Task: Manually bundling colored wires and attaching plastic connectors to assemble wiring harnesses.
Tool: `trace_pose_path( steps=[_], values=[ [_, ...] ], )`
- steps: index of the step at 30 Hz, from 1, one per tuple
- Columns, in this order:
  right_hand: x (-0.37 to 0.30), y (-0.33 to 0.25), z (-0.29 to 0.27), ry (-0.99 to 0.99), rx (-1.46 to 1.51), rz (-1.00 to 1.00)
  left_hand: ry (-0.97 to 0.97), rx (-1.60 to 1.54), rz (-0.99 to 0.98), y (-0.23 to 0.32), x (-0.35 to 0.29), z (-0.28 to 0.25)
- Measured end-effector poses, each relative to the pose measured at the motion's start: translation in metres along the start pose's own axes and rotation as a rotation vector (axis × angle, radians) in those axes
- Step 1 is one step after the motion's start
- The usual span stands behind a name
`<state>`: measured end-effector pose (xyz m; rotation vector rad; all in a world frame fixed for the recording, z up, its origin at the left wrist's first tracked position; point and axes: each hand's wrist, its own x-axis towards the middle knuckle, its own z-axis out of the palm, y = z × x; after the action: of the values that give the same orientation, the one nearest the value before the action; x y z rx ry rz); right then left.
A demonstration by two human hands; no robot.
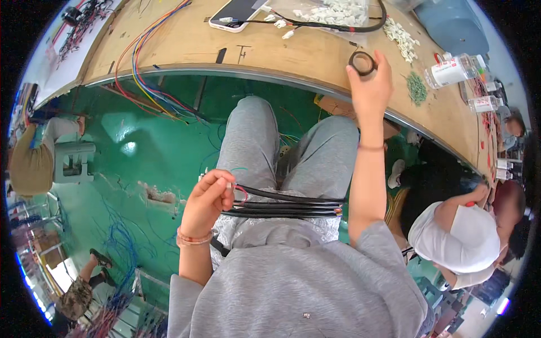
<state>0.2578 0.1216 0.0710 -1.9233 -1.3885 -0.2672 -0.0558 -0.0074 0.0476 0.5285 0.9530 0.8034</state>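
Observation:
On the right, above the table's near edge, my right hand (373, 84) grips a roll of black tape (361, 63) between thumb and fingers. Over my lap, my left hand (207, 198) is closed in a pinch on the end of a black-sleeved wire harness (265, 193), where a small white piece and thin red wires show. More black-sleeved cables (282, 210) lie side by side across my thighs, with coloured wire ends at their right. Clear plastic (329, 228) spreads under them. The fingers hide part of the harness end.
On the wooden table (304, 62) are a phone (232, 16), another black harness (332, 27), white connectors (401, 39), green small parts (417, 89) and a plastic bottle (448, 72). Coloured wires (137, 62) hang over the edge. A co-worker (456, 234) sits close on the right.

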Motion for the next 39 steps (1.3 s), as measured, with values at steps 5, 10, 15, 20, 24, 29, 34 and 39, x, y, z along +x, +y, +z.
trace_pose_path(
  steps=[5, 10, 15, 20, 24, 29, 34, 39],
  values=[
    [-0.101, -0.067, -0.013, -0.378, 0.783, -0.324, 0.112, -0.17, 0.156, 0.003, 0.003, 0.003],
    [-0.16, -0.094, -0.006, -0.5, 0.909, -0.606, 0.2, 0.191, 0.299, 0.002, 0.002, 0.001],
    [-0.17, -0.097, -0.006, -0.503, 0.925, -0.674, 0.204, 0.365, 0.294, 0.003, 0.006, -0.004],
    [-0.184, -0.105, -0.015, -0.857, 1.565, 0.298, 0.16, 0.604, 0.533, 0.006, 0.006, -0.006],
    [-0.179, -0.099, -0.012, -1.23, 1.428, 0.707, 0.106, 0.888, 0.62, 0.008, 0.001, -0.002],
    [-0.176, -0.1, -0.015, -1.272, 1.39, 0.512, 0.132, 0.887, 0.646, 0.006, 0.001, 0.002],
    [-0.18, -0.1, -0.014, -1.344, 1.34, 0.657, 0.155, 0.908, 0.615, 0.004, -0.001, -0.002],
    [-0.186, -0.092, -0.013, -1.325, 1.303, 0.821, 0.017, 0.566, 0.491, 0.015, -0.001, -0.023]
  ],
)
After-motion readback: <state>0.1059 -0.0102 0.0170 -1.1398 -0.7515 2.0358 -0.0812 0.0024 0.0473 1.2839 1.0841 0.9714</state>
